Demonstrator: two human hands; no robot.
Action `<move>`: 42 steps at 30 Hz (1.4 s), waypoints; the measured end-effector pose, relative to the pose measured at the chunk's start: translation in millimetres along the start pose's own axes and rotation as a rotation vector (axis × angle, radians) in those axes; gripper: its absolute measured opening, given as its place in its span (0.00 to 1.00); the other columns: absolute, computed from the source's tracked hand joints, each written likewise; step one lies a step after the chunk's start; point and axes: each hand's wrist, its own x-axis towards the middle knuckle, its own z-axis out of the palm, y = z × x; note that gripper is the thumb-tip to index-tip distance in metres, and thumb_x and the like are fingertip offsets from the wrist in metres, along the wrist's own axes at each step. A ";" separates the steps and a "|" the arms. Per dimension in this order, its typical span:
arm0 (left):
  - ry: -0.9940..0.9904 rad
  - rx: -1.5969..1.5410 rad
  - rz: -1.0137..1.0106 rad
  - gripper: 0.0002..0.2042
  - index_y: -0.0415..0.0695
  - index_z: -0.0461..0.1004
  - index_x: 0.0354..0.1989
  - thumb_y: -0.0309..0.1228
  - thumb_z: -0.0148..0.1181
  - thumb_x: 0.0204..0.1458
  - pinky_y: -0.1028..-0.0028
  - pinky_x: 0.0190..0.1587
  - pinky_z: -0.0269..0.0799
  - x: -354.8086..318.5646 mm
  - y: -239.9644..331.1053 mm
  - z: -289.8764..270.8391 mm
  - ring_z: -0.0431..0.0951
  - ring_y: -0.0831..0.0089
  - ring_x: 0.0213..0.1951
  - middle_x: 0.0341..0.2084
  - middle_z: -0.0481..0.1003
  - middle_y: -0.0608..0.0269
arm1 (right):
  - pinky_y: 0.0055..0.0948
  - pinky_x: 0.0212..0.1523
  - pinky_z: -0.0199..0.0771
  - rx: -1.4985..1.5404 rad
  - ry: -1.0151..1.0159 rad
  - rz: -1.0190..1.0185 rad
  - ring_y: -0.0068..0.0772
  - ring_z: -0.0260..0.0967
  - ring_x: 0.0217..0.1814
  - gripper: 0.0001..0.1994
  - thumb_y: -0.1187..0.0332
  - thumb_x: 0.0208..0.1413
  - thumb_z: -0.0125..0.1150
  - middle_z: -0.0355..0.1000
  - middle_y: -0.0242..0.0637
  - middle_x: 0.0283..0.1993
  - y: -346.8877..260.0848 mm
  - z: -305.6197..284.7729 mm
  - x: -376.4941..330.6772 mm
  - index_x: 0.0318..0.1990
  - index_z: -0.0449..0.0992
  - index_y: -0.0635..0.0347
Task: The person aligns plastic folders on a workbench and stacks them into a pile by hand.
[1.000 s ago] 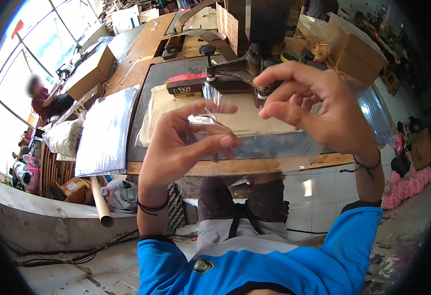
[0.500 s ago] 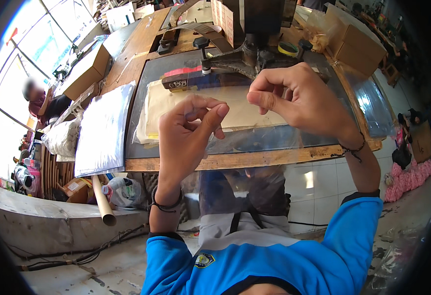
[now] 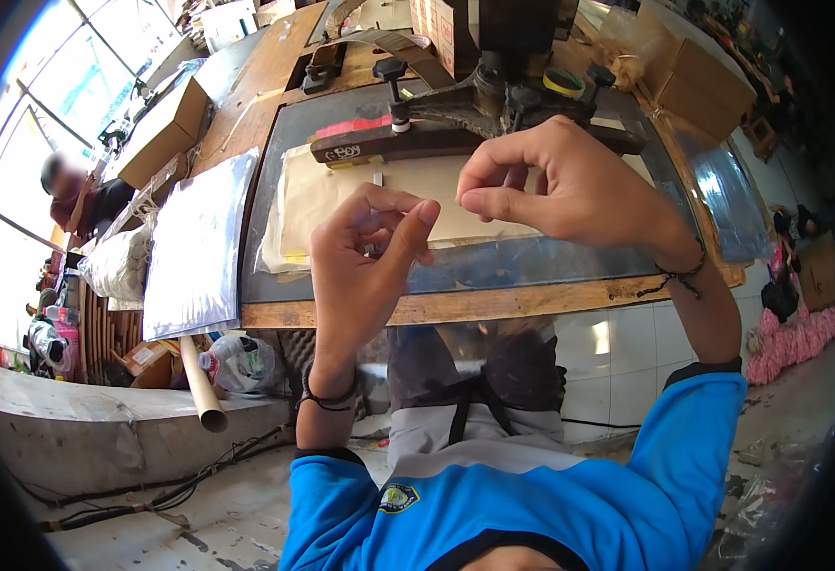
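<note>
My left hand (image 3: 370,252) is raised over the near edge of the worktable, thumb and forefinger pinched. Level with it, my right hand (image 3: 560,186) makes a similar pinch, fingers curled and a small gap away from the left. Between and below them hangs a barely visible clear plastic sheet (image 3: 489,271), which both hands seem to grip by its upper edge. Its outline is hard to follow. Behind the hands lie tan paper sheets (image 3: 298,205) on the dark table mat (image 3: 284,138). A long dark bar (image 3: 379,147) rests across their far side.
A black metal machine (image 3: 479,100) with knobs stands behind the bar. Shiny plastic sheets (image 3: 198,238) lie at the table's left, more plastic (image 3: 727,205) at its right. Cardboard boxes (image 3: 698,81) sit farther back. A cardboard tube (image 3: 203,390) juts out below left. Another person (image 3: 75,195) sits far left.
My right hand has moved slightly left, closer to my left hand. The left hand keeps its pinch nearly in place. The hanging plastic has shifted and shows less distinctly.
</note>
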 end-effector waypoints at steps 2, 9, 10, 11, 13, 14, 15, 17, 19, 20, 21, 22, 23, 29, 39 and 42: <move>-0.018 -0.062 0.083 0.07 0.39 0.76 0.35 0.28 0.65 0.60 0.83 0.24 0.68 2.1 -11.5 -1.2 0.78 0.81 0.24 0.23 0.78 0.67 | 0.27 0.31 0.74 -0.010 -0.015 0.042 0.24 0.74 0.26 0.11 0.63 0.58 0.66 0.80 0.37 0.28 -2.6 0.1 0.6 0.39 0.83 0.63; -0.026 -0.180 0.017 0.08 0.40 0.72 0.34 0.30 0.61 0.63 0.81 0.24 0.68 3.6 -37.8 -22.0 0.80 0.77 0.27 0.28 0.80 0.59 | 0.18 0.26 0.67 -0.181 0.070 -0.015 0.11 0.69 0.24 0.06 0.68 0.56 0.67 0.77 0.29 0.24 26.9 -7.3 -10.9 0.36 0.83 0.62; -0.042 -0.198 0.013 0.08 0.41 0.71 0.34 0.31 0.61 0.63 0.81 0.24 0.68 4.7 -40.8 -22.9 0.81 0.76 0.27 0.28 0.81 0.59 | 0.18 0.26 0.67 -0.222 0.067 -0.013 0.12 0.69 0.24 0.06 0.69 0.56 0.67 0.77 0.29 0.24 30.0 -12.8 -16.8 0.36 0.83 0.61; -0.057 -0.223 0.006 0.09 0.41 0.71 0.34 0.31 0.61 0.63 0.81 0.24 0.67 6.2 -45.6 -22.0 0.81 0.76 0.27 0.28 0.81 0.58 | 0.18 0.27 0.66 -0.184 0.062 0.076 0.12 0.68 0.24 0.06 0.69 0.56 0.68 0.77 0.29 0.25 32.6 -15.4 -23.8 0.36 0.83 0.61; -0.094 -0.265 -0.020 0.08 0.40 0.72 0.36 0.30 0.61 0.63 0.80 0.25 0.70 8.9 -48.7 -22.0 0.82 0.74 0.28 0.30 0.81 0.56 | 0.23 0.30 0.71 -0.186 0.035 0.125 0.20 0.72 0.26 0.08 0.67 0.57 0.66 0.78 0.35 0.27 32.4 -18.4 -26.9 0.37 0.83 0.62; -0.116 -0.256 -0.032 0.07 0.39 0.72 0.37 0.30 0.62 0.63 0.79 0.25 0.71 11.2 -49.5 -22.2 0.82 0.74 0.29 0.31 0.82 0.55 | 0.25 0.32 0.73 -0.190 0.025 0.163 0.24 0.74 0.27 0.09 0.65 0.57 0.65 0.79 0.38 0.29 32.8 -19.2 -30.6 0.38 0.82 0.62; -0.139 -0.246 -0.043 0.07 0.39 0.73 0.38 0.29 0.62 0.62 0.79 0.26 0.72 14.4 -48.6 -23.0 0.83 0.74 0.30 0.33 0.82 0.55 | 0.27 0.33 0.73 -0.234 0.011 0.177 0.26 0.74 0.27 0.09 0.65 0.58 0.65 0.79 0.38 0.29 33.9 -17.8 -30.0 0.38 0.81 0.62; -0.143 -0.195 -0.060 0.08 0.36 0.74 0.43 0.24 0.64 0.59 0.77 0.30 0.77 23.2 -44.7 -25.1 0.84 0.71 0.32 0.37 0.82 0.53 | 0.28 0.33 0.74 -0.273 0.041 0.092 0.27 0.74 0.27 0.09 0.64 0.58 0.65 0.79 0.37 0.30 44.8 -16.9 -28.9 0.38 0.80 0.62; -0.190 -0.083 -0.023 0.08 0.35 0.74 0.43 0.21 0.65 0.57 0.77 0.32 0.79 31.2 -42.4 -23.9 0.84 0.71 0.34 0.38 0.82 0.54 | 0.25 0.29 0.70 -0.290 0.097 -0.012 0.22 0.71 0.26 0.06 0.70 0.57 0.65 0.75 0.33 0.28 57.1 -12.0 -35.4 0.39 0.78 0.63; -0.206 -0.020 0.001 0.09 0.35 0.74 0.43 0.20 0.65 0.56 0.77 0.33 0.80 35.2 -39.9 -26.3 0.85 0.70 0.35 0.38 0.82 0.54 | 0.26 0.30 0.71 -0.296 0.114 -0.035 0.23 0.72 0.27 0.06 0.71 0.58 0.65 0.76 0.33 0.29 58.7 -10.8 -37.3 0.40 0.78 0.62; -0.263 0.047 0.004 0.05 0.35 0.74 0.39 0.17 0.62 0.56 0.75 0.38 0.82 39.9 -38.5 -31.4 0.85 0.69 0.36 0.39 0.81 0.53 | 0.27 0.30 0.73 -0.303 0.130 -0.059 0.24 0.73 0.28 0.07 0.71 0.58 0.65 0.76 0.33 0.30 59.1 -9.6 -39.4 0.41 0.78 0.62; -0.278 -0.003 0.083 0.04 0.35 0.73 0.37 0.16 0.62 0.56 0.74 0.39 0.83 42.4 -39.9 -32.3 0.85 0.68 0.37 0.40 0.81 0.52 | 0.29 0.31 0.74 -0.311 0.145 -0.082 0.25 0.75 0.29 0.07 0.71 0.59 0.64 0.77 0.33 0.31 58.4 -8.9 -41.5 0.43 0.77 0.61; -0.291 -0.047 0.159 0.04 0.35 0.72 0.35 0.16 0.61 0.56 0.73 0.40 0.83 43.7 -43.8 -34.4 0.85 0.67 0.38 0.41 0.81 0.51 | 0.29 0.32 0.74 -0.331 0.141 -0.077 0.27 0.75 0.30 0.07 0.72 0.58 0.64 0.77 0.34 0.32 57.4 -7.1 -43.0 0.43 0.77 0.60; -0.424 -0.135 0.201 0.05 0.37 0.67 0.29 0.15 0.53 0.56 0.63 0.51 0.81 39.2 -40.7 -47.0 0.81 0.58 0.51 0.45 0.79 0.42 | 0.28 0.33 0.79 -0.717 0.278 -0.349 0.29 0.77 0.37 0.10 0.73 0.50 0.65 0.79 0.29 0.37 54.5 3.5 -61.2 0.40 0.79 0.48; -0.720 0.604 0.239 0.19 0.36 0.78 0.51 0.38 0.63 0.56 0.64 0.47 0.77 50.5 27.1 -36.7 0.84 0.61 0.42 0.37 0.83 0.50 | 0.26 0.33 0.78 -0.842 0.385 -0.542 0.30 0.72 0.38 0.16 0.73 0.45 0.66 0.76 0.30 0.42 44.7 19.8 -69.6 0.45 0.82 0.53; -0.740 0.704 0.313 0.12 0.41 0.81 0.48 0.33 0.64 0.58 0.68 0.42 0.79 49.4 16.7 -26.4 0.85 0.65 0.35 0.30 0.84 0.56 | 0.27 0.34 0.76 -0.835 0.378 -0.577 0.30 0.71 0.38 0.15 0.71 0.46 0.68 0.76 0.30 0.42 44.6 17.7 -71.3 0.44 0.82 0.54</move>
